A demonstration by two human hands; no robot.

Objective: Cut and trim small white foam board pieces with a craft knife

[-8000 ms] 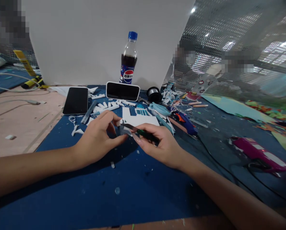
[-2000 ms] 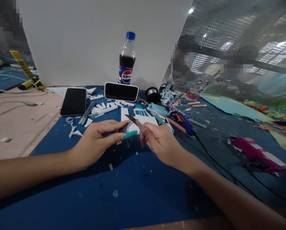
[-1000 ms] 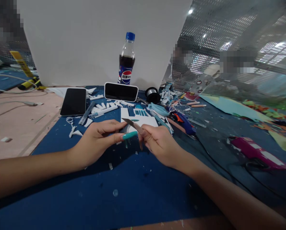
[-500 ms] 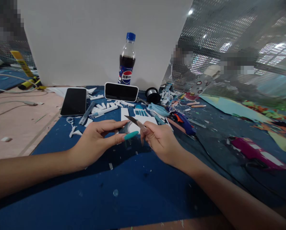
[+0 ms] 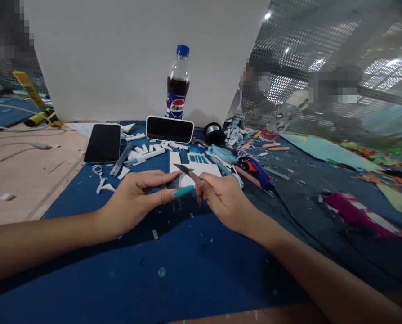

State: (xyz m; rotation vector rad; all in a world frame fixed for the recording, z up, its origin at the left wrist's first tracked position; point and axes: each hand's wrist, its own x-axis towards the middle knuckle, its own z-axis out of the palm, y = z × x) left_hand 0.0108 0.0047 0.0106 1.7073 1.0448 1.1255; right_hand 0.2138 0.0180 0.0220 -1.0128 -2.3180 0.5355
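My left hand [image 5: 133, 202] rests on the blue mat [image 5: 174, 265], its thumb and fingers pinched on a small curved grey foam piece [image 5: 178, 181]. The thumb's long teal nail points right. My right hand [image 5: 221, 198] is closed round a craft knife [image 5: 187, 173]. The bare blade points up and left, just above the foam piece. Both hands nearly touch at the middle of the mat. Right behind them lies a white foam board cutout [image 5: 201, 168] with a blue grid part.
A cola bottle [image 5: 178, 85] stands before a white board [image 5: 136, 58]. Two phones [image 5: 104, 143] [image 5: 170, 129] lie behind white foam scraps [image 5: 147, 150]. A blue glue gun [image 5: 260, 173] and cable, a wire spool [image 5: 213, 132] and a pink toy car [image 5: 363, 213] are on the right.
Over eight seconds my right hand lifted the knife from lying flat to blade-up. In the last second both hands barely moved; the blade tip shifted slightly.
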